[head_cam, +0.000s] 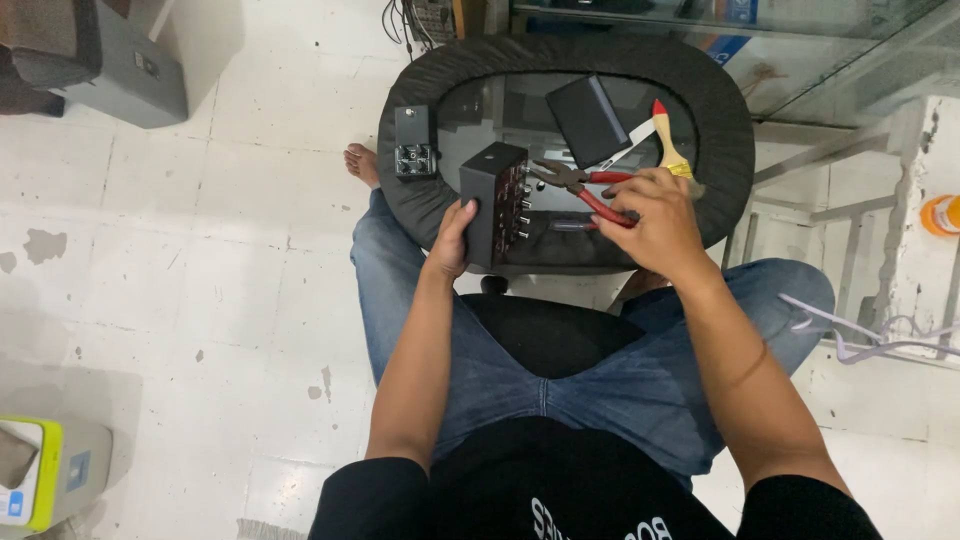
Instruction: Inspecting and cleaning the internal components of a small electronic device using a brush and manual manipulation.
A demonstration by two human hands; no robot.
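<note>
The left hand (pixel 450 240) is wrapped around the near side of a small black box (pixel 490 200) studded with screws and terminals, holding it upright on the dark padded oval stool (pixel 730 150) in front of the knees, while the right hand (pixel 655 215) is closed around the red handles of a pair of pliers (pixel 580 182) whose tips reach the box's studded face. Just beyond lie a black cover (pixel 587 120) and a wooden-handled paintbrush (pixel 668 145), with a smaller black part (pixel 414 142) on the stool's left rim. White floor tiles (pixel 200 250) surround the stool.
</note>
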